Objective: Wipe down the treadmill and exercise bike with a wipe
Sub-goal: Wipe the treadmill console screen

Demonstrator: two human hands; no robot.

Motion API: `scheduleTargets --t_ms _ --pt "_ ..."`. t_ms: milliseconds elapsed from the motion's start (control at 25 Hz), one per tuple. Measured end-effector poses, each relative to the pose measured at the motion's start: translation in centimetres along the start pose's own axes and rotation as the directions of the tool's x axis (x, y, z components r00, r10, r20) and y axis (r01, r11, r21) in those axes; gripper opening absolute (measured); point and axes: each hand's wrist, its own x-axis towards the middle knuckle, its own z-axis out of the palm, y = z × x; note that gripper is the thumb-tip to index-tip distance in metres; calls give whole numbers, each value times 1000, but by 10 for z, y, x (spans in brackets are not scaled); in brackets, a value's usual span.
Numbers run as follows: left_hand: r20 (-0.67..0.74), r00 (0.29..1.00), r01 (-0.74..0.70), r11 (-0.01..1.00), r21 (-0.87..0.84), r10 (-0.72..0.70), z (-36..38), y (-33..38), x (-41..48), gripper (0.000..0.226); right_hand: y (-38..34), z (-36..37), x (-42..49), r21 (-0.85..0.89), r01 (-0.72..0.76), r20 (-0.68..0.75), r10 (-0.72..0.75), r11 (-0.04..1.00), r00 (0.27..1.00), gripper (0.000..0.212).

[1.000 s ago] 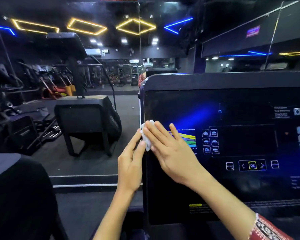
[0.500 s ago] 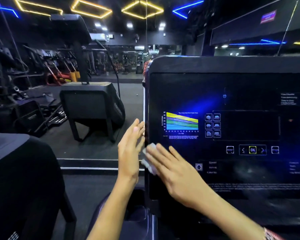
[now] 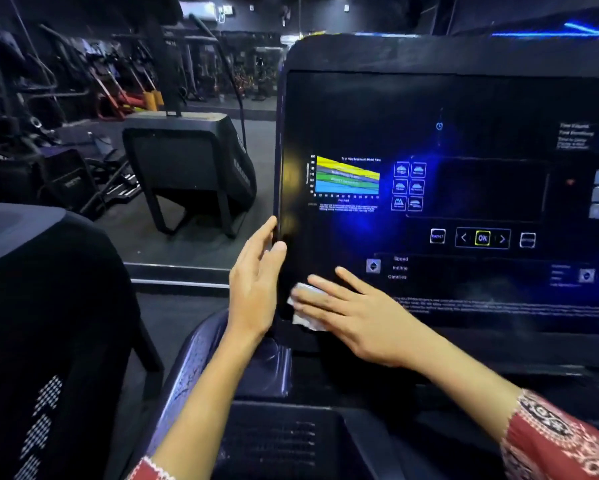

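Observation:
The treadmill's black console panel [image 3: 464,109] fills the right of the head view, with a coloured chart and lit buttons on it. My right hand [image 3: 353,313] lies flat, fingers straight, and presses a white wipe [image 3: 303,306] against the panel's lower left corner. Most of the wipe is hidden under the fingers. My left hand [image 3: 255,285] rests with straight fingers along the panel's left edge, just above and left of the wipe.
A curved grey handrail [image 3: 190,362] runs below the panel's left side. Another black console [image 3: 31,306] stands at the left. A dark machine [image 3: 187,168] and gym equipment show in the mirror beyond.
My right hand has slid the wipe down the panel's left side from beside the chart to the lower corner. My left hand stayed on the edge and the view tilted downward.

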Motion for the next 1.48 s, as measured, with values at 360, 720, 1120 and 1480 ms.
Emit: scheduleTargets --t_ms 360,720,1120,1480 --pt "391 876 -482 471 739 283 0 -54 -52 64 3 4 -43 110 -132 -63 140 985 988 46" --pt "440 878 -477 402 781 187 -32 -65 -78 67 -15 14 -50 213 -35 -45 46 976 998 44" --pt "393 888 -460 428 778 239 -12 -63 -81 60 10 5 -96 273 51 63 -71 961 996 43" --pt "392 868 -494 446 746 305 43 -61 -79 59 29 -4 -135 131 -66 33 63 989 997 43"
